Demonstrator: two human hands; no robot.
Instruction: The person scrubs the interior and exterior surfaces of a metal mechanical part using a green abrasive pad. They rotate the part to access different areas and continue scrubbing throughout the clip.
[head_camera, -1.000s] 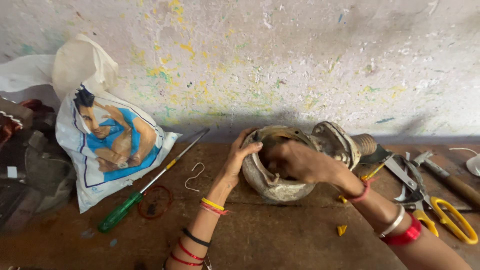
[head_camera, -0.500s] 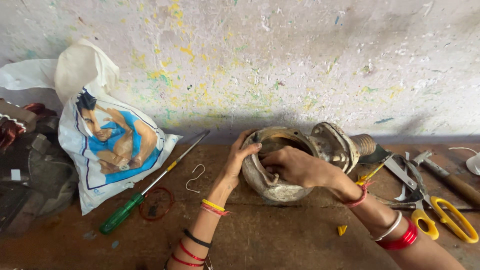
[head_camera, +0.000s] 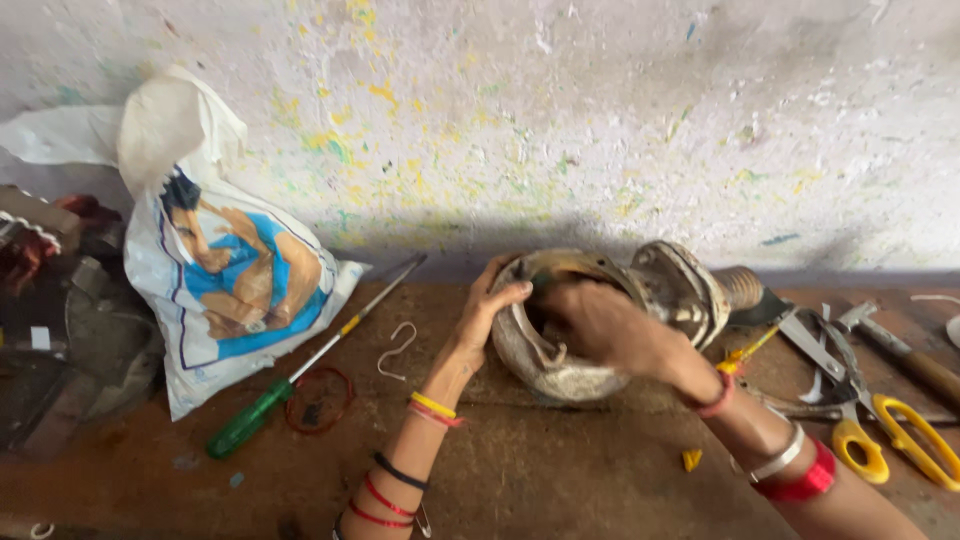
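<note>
A round, grimy metal motor housing lies on its side on the brown wooden bench, its open end facing me. My left hand grips the housing's left rim, fingers curled over the edge. My right hand reaches into the open mouth, its fingertips hidden inside. Behind the housing sits a second round metal part with a threaded shaft end pointing right.
A long green-handled screwdriver lies diagonally at left, beside a red wire ring and a bent wire hook. A printed white bag leans on the paint-speckled wall. Yellow-handled scissors, pliers and a hammer lie at right.
My right hand has moved left and deeper into the housing's opening. My left hand keeps its grip on the rim.
</note>
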